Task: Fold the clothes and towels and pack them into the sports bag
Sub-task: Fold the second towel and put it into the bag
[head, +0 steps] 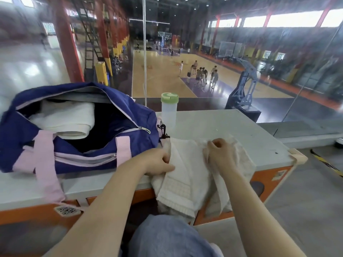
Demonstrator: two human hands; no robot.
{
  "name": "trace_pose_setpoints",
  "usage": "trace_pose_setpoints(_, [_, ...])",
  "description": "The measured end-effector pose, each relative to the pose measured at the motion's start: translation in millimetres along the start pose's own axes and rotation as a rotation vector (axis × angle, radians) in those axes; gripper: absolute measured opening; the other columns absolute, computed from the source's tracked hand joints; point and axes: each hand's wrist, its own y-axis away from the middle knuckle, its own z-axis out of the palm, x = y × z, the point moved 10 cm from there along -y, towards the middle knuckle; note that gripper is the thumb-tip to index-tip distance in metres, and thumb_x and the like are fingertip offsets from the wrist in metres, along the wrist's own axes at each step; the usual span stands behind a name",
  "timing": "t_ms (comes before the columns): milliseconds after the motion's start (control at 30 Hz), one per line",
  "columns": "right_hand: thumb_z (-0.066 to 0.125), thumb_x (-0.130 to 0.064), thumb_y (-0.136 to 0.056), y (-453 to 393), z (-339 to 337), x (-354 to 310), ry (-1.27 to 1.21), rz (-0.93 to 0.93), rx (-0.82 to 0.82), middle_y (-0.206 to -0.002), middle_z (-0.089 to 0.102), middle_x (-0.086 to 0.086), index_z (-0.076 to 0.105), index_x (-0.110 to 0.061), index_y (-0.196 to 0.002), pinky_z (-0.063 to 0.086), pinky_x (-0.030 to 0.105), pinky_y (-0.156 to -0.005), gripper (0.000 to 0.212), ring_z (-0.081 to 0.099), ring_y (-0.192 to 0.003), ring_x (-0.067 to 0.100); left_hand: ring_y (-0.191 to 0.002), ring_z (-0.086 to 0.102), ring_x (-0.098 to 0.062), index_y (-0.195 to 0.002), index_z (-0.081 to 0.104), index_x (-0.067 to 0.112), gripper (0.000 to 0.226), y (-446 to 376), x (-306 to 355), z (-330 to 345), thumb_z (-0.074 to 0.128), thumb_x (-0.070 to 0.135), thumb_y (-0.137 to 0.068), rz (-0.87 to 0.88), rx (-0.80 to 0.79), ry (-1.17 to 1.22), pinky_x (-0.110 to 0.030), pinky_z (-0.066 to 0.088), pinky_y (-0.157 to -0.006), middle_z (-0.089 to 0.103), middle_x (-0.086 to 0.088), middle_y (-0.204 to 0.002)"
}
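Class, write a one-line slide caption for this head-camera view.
Both hands, left hand and right hand, fold a white towel beside an open navy sports bag.

You will find no readable text. The sticker (pixel 67 210) on the orange counter front (pixel 33 214) bears a code pattern, blurred; a second label (pixel 279 174) is likewise illegible.

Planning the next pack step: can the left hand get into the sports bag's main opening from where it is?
Probably yes. The sports bag is unzipped and gaping right beside the left hand, nothing between them, though that hand is gripping the white towel.
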Motion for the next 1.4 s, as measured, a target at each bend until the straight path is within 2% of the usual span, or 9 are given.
trace_pose_setpoints(167, [0.061,-0.024,-0.096,59,-14,-57,-0.275,-0.363,0.137,-0.079,0.065,-0.008,0.064,-0.019,-0.082,0.043,0.008,-0.068,0.015,0.059,-0.076,0.005,-0.065,0.044,-0.015,-0.075,0.050,0.015,0.027,-2,9,-17,0.053,0.033,-0.096,0.027,0.229,0.340,-0.025,0.032,-0.054,0.049,-0.001,-0.073])
trace_pose_setpoints(233, [0.063,-0.022,-0.095,75,-6,-66,-0.319,-0.410,0.090,-0.080,0.065,-0.010,0.065,-0.020,-0.086,0.045,0.011,-0.068,0.010,0.060,-0.076,0.007,-0.072,0.049,-0.015,-0.084,0.060,0.012,0.025,-3,8,-18,0.053,0.032,-0.096,0.031,0.256,0.508,-0.025,0.037,-0.062,0.054,0.001,-0.082])
trace_pose_setpoints(333, [0.064,-0.017,-0.094,90,10,-71,-0.350,-0.429,-0.018,-0.084,0.066,-0.014,0.065,-0.025,-0.088,0.046,0.011,-0.069,0.010,0.062,-0.079,0.006,-0.096,0.062,-0.015,-0.115,0.066,0.016,0.029,-9,-1,-11,0.056,0.034,-0.093,-0.034,0.237,0.762,-0.030,0.048,-0.090,0.066,0.004,-0.105])
trace_pose_setpoints(433, [0.065,-0.014,-0.093,103,26,-75,-0.353,-0.454,-0.147,-0.084,0.066,-0.014,0.065,-0.025,-0.088,0.046,0.011,-0.068,0.011,0.064,-0.080,0.007,-0.093,0.061,-0.023,-0.099,0.067,0.024,0.012,-11,3,-2,0.056,0.026,-0.094,-0.050,0.186,0.977,-0.033,0.047,-0.088,0.066,-0.007,-0.102])
trace_pose_setpoints(567, [0.063,-0.003,-0.089,109,27,-76,-0.396,-0.475,-0.219,-0.083,0.063,-0.009,0.063,-0.018,-0.085,0.046,0.015,-0.069,0.016,0.062,-0.080,0.011,-0.084,0.050,-0.021,-0.078,0.058,0.025,0.019,-14,7,2,0.054,0.020,-0.096,-0.056,0.197,1.039,-0.029,0.040,-0.069,0.054,-0.009,-0.089])
trace_pose_setpoints(733, [0.061,0.000,-0.084,113,26,-81,-0.285,-0.525,-0.246,-0.080,0.058,-0.009,0.057,-0.021,-0.080,0.041,0.012,-0.066,0.022,0.054,-0.075,0.009,-0.086,0.061,-0.023,-0.095,0.066,0.016,0.014,-15,1,3,0.054,0.024,-0.096,-0.109,0.247,1.106,-0.040,0.052,-0.086,0.066,-0.011,-0.091])
trace_pose_setpoints(967, [0.063,0.000,-0.083,119,30,-89,-0.264,-0.604,-0.271,-0.079,0.059,-0.006,0.061,-0.016,-0.081,0.041,0.012,-0.067,0.017,0.055,-0.077,0.012,-0.089,0.064,-0.026,-0.105,0.066,0.009,0.021,-14,0,7,0.056,0.025,-0.095,-0.115,0.293,1.162,-0.043,0.052,-0.091,0.068,-0.010,-0.089])
trace_pose_setpoints(1267, [0.058,-0.017,-0.095,108,36,-84,-0.290,-0.504,-0.323,-0.090,0.068,-0.013,0.069,-0.025,-0.090,0.048,0.017,-0.077,0.015,0.063,-0.088,0.008,-0.059,0.058,-0.014,-0.084,0.062,0.011,0.022,-12,-1,5,0.054,0.029,-0.096,-0.168,0.333,1.273,-0.026,0.048,-0.061,0.061,-0.002,-0.064])
trace_pose_setpoints(1400, [0.059,-0.011,-0.093,87,24,-74,-0.280,-0.397,-0.189,-0.094,0.067,-0.017,0.068,-0.028,-0.096,0.048,0.014,-0.075,0.020,0.061,-0.087,0.001,-0.065,0.060,-0.017,-0.080,0.060,0.012,0.038,-11,12,2,0.049,0.045,-0.097,-0.134,0.259,1.471,-0.030,0.049,-0.068,0.063,-0.003,-0.066])
